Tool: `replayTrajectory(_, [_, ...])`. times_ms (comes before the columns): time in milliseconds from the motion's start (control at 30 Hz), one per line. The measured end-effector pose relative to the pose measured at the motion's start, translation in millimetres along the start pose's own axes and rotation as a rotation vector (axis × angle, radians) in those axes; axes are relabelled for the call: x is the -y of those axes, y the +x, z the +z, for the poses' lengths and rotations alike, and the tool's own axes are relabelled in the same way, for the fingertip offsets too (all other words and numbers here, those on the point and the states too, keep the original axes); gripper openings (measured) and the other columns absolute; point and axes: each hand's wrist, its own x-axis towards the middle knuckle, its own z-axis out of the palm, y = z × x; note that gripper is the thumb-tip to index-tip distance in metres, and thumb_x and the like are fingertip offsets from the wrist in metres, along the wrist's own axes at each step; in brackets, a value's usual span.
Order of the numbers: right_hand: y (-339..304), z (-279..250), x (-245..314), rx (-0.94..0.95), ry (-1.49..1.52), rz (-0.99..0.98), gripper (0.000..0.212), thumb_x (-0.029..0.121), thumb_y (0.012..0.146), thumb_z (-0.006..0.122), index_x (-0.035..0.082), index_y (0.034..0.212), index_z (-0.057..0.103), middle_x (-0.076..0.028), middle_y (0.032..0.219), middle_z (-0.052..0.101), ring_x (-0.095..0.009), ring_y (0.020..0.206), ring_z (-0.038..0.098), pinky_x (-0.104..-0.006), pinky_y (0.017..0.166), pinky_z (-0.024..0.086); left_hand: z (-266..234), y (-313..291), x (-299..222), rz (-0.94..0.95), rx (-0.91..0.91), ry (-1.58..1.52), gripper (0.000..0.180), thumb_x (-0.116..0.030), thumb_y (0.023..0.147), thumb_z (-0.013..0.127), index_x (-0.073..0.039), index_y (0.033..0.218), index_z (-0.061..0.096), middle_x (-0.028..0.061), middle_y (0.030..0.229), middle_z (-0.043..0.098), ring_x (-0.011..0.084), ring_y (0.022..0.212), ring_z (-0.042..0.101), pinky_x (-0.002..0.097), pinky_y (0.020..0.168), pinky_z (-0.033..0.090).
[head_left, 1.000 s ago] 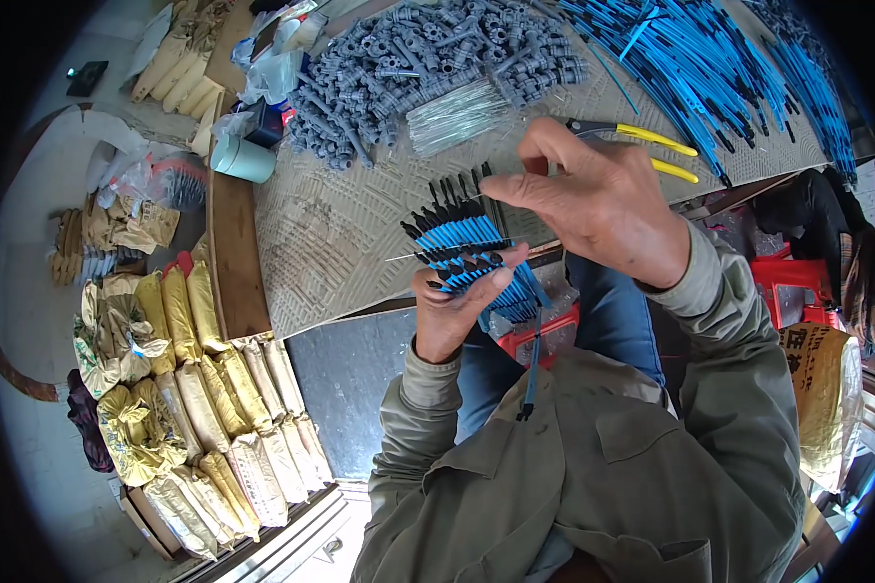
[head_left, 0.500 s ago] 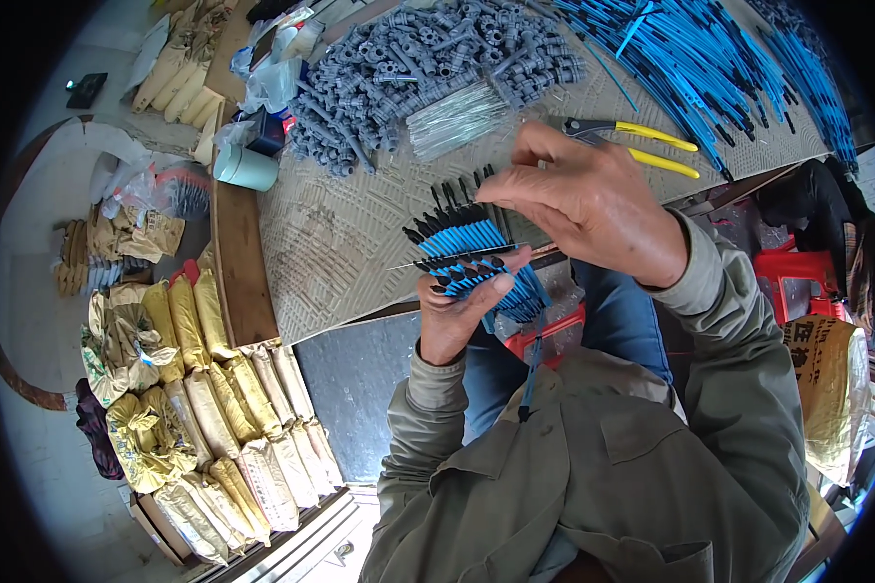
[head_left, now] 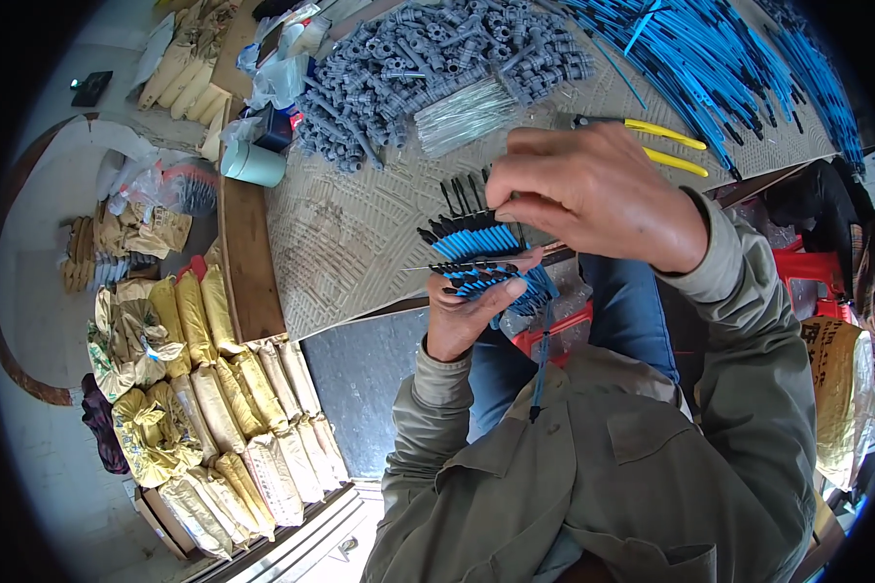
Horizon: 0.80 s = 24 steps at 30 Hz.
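A row of thin blue tubes with black ends [head_left: 481, 239] is gripped in my left hand [head_left: 467, 316], just off the table's front edge. A thin straight pin or wire [head_left: 423, 267] sticks out leftward across the row. My right hand [head_left: 588, 194] is closed in a pinch at the row's far right end, beside the upright black tips. Its curled fingers hide whatever is between them. One blue strand [head_left: 542, 364] hangs from the bundle toward my lap.
On the table lie a heap of grey plastic fittings [head_left: 437, 63], clear thin sticks [head_left: 467, 117], yellow-handled pliers [head_left: 666, 146] and more blue tubes [head_left: 690, 68]. A pale green canister [head_left: 253, 163] stands at the left edge. Filled bags [head_left: 253, 398] are stacked lower left.
My right hand's fingers have curled tighter and shifted slightly at the black tips. My left hand keeps its hold on the tubes. The whole view has shifted a little.
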Motion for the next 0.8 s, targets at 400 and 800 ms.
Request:
replayTrajectory(400, [10.7, 9.3, -1.3, 0.222, 0.565, 0.117, 0.022, 0.005, 0.082, 0.061, 0.004, 0.104, 0.061, -0.007, 0.053, 0.048, -0.010, 0.044, 0.039, -0.0290, 0.043, 0.030, -0.4, -1.2, 3.1, 0.013, -0.019, 0.004, 0.032, 0.002, 0.077, 0.065, 0.006, 0.108, 0.057, 0.0170, 0.101, 0.065, 0.0252, 0.097, 0.062, 0.0370, 0.089, 0.048])
replayTrajectory(800, [13.0, 11.1, -4.7, 0.189, 0.551, 0.025, 0.024, 0.005, 0.082, 0.059, 0.005, 0.106, 0.063, -0.009, 0.056, 0.050, -0.010, 0.046, 0.044, -0.0294, 0.042, 0.031, -6.6, -1.9, 5.8, 0.045, 0.049, 0.010, 0.032, 0.009, 0.078, 0.064, 0.007, 0.109, 0.056, 0.0149, 0.104, 0.064, 0.0256, 0.103, 0.060, 0.0362, 0.092, 0.047])
